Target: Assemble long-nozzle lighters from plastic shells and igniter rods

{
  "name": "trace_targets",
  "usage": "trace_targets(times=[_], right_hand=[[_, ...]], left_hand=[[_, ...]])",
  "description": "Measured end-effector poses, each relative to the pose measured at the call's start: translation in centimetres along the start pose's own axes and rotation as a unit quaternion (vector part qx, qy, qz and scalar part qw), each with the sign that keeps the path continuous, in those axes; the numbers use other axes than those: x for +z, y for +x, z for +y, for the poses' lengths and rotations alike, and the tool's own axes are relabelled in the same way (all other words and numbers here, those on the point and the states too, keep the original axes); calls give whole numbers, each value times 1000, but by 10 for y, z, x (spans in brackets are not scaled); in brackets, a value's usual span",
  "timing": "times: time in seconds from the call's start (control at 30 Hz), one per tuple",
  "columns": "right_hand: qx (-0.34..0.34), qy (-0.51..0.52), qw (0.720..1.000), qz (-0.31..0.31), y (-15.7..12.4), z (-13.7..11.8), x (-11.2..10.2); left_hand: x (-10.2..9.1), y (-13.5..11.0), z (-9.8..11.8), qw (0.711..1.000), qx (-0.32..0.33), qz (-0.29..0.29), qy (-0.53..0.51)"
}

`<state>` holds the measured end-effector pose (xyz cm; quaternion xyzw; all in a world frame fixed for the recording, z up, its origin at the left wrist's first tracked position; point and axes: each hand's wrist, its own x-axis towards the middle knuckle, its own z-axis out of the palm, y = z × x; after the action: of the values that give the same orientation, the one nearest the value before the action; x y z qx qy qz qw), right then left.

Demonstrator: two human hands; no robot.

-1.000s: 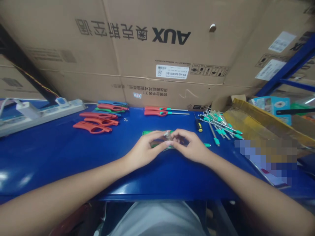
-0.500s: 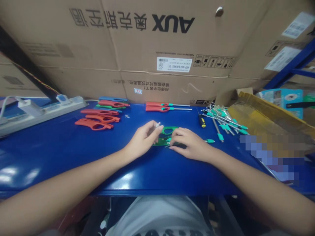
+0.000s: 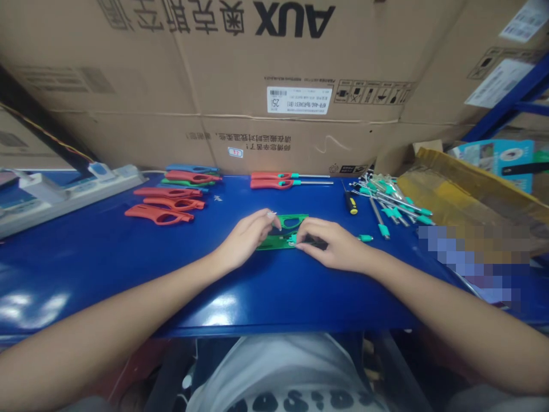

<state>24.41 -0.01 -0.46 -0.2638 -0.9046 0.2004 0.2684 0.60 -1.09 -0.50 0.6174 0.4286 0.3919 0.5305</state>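
Two green lighter shell halves lie on the table in front of me, the far half (image 3: 294,221) with a finger loop and the near half (image 3: 274,244) partly covered by my hands. My left hand (image 3: 246,236) hovers over their left end, fingers closed around a small whitish part (image 3: 271,214) that is barely visible. My right hand (image 3: 330,240) has its thumb and fingers pinched on a small teal and metal piece (image 3: 292,240) at the near half. A teal-tipped lighter rod (image 3: 365,238) sticks out beyond my right hand; its middle is hidden.
Red, blue and green lighter shells (image 3: 165,214) lie at left. Two red lighters with rods (image 3: 274,183) are at the back. A screwdriver (image 3: 350,201), a pile of metal rods (image 3: 392,200) and a cardboard box (image 3: 476,197) stand right. A power strip (image 3: 72,197) runs at left.
My left fingers have turned downward and the whitish part is now lower and mostly covered. My right hand stays over the near shell half. The view has tilted slightly.
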Motion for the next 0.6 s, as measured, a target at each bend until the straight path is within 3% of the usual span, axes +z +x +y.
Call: trace_targets(times=[0.17, 0.33, 0.6], right_hand=[[117, 115, 986, 33, 0, -3, -1], [209, 285, 935, 3, 0, -4, 1], [251, 358, 899, -42, 4, -3, -4]], left_hand=[[-1, -1, 6, 995, -2, -28, 91], [1, -6, 12, 992, 7, -40, 121], [1, -5, 11, 997, 16, -60, 54]])
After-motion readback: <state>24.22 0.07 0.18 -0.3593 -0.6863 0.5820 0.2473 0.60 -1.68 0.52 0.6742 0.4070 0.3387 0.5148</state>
